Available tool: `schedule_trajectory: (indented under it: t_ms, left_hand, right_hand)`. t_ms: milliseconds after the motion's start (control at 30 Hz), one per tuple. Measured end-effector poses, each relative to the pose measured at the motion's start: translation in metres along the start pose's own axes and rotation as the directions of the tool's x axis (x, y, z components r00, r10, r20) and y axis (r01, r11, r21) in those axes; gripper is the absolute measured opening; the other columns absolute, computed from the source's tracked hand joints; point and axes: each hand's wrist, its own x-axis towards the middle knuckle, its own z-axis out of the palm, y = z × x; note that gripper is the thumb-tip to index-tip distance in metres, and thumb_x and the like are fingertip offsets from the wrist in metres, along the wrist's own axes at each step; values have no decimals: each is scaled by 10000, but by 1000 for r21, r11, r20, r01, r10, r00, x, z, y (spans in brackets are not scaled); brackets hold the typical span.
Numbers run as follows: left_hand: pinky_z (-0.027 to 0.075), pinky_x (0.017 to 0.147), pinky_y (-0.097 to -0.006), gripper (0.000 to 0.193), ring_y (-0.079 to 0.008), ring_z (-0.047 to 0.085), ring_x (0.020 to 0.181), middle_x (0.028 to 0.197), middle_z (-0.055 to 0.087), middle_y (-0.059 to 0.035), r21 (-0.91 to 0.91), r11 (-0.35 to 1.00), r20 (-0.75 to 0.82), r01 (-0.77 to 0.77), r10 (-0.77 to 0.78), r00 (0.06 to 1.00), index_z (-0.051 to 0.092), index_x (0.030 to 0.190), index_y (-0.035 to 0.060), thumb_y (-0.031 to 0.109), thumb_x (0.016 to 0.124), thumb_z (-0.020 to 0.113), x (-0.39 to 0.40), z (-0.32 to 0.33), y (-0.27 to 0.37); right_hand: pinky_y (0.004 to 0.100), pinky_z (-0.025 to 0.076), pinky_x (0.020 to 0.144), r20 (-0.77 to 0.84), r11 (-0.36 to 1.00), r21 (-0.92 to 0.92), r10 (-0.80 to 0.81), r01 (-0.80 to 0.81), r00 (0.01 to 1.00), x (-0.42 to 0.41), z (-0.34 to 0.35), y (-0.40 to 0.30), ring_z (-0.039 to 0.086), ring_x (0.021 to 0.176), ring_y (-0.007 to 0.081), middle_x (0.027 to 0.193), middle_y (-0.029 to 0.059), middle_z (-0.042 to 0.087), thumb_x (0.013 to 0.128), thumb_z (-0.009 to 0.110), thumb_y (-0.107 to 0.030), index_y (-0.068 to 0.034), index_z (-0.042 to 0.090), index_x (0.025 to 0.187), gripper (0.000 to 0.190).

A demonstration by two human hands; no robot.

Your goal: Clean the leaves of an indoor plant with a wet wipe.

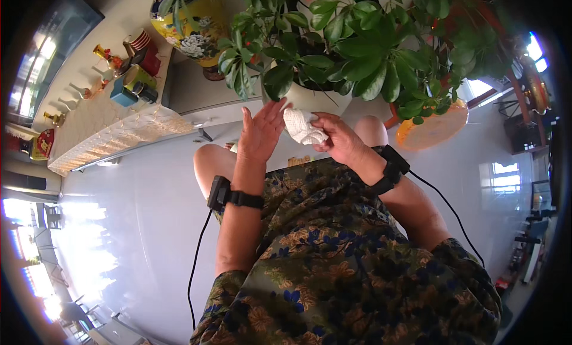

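My right hand [338, 137] is closed on a crumpled white paper towel [304, 127], held above my lap. Just left of the towel, my left hand [263, 130] is raised with its fingers extended and the thumb apart, holding nothing. Its fingertips reach up to the lowest leaves of a green potted plant [366, 63]. The white pot [308, 97] of the plant stands behind both hands, partly hidden by leaves. Each wrist wears a black strap with a small device and a cable.
A yellow floral vase [192, 32] stands beside the plant. On the left, a cabinet with a lace-edged cloth [134, 135] carries small vases, a teal box [123, 92] and red-striped paper cups [140, 38]. An orange-rimmed round object [433, 126] lies at right, under the leaves.
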Motion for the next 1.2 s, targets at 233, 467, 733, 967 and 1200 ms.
schedule_trajectory:
  t_ms: [233,467,733,967,1200]
  left_hand:
    - [359,1010,-458,655,-292,427,1231,1348,424,-148,103,985,55,135,-141,988,299,1386,85,535,922,401,-32,41,-34]
    - [428,952,-444,492,-287,503,1146,1289,482,-132,75,964,-90,255,-248,964,384,1342,65,74,874,535,-34,32,-62]
    - [478,867,-407,367,-242,568,1041,1113,588,-104,132,886,-265,443,-399,878,517,1178,17,47,818,579,-35,2,-85]
    - [482,852,-344,276,-217,602,963,1034,625,-109,339,863,-327,374,-264,907,545,1095,-34,46,830,554,-37,-11,-87]
    - [476,701,-291,97,-168,584,747,856,618,-75,341,917,-397,207,-59,916,583,926,7,81,873,549,-44,4,-75]
  right_hand:
    - [206,282,391,-102,990,-141,-40,25,994,-7,-20,17,396,461,68,660,-8,497,854,525,-188,-49,564,927,163]
    - [243,346,432,-255,982,-190,-64,15,965,-23,-31,49,449,502,110,688,-7,530,877,526,-244,-97,596,1005,207]
    - [445,475,631,-9,238,-957,-599,167,801,-32,-63,71,595,692,379,778,164,613,823,575,-193,-46,637,944,201]
    - [388,472,743,223,-80,-972,-612,222,759,-38,-56,59,540,934,297,826,112,579,780,629,-173,-53,597,802,126]
    - [410,430,808,217,4,-936,-780,351,587,-44,-34,41,512,952,345,881,148,545,733,635,-67,14,522,817,162]
